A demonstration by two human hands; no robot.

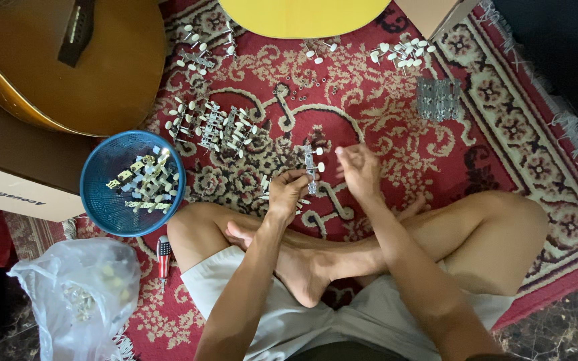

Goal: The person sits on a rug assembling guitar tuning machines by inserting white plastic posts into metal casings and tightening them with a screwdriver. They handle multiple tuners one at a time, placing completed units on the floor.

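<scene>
I sit cross-legged on a red patterned rug (503, 134). My left hand (286, 194) grips the lower end of a metal guitar tuner strip (312, 164) with white knobs, held upright above the rug. My right hand (359, 170) is at the strip's upper right side, fingers pinched together near one of its white knobs. A few more tuner parts (265, 184) lie just left of my left hand, partly hidden by it.
A blue mesh basket (102, 200) of tuner strips sits at left. More tuner strips (215, 127) lie on the rug, with white-knobbed pegs (403, 53) and metal plates (438, 99) farther off. A brown guitar body (61, 60), yellow guitar body (302, 17), cardboard box (15, 174), screwdriver (163, 257) and plastic bag (75, 301) surround me.
</scene>
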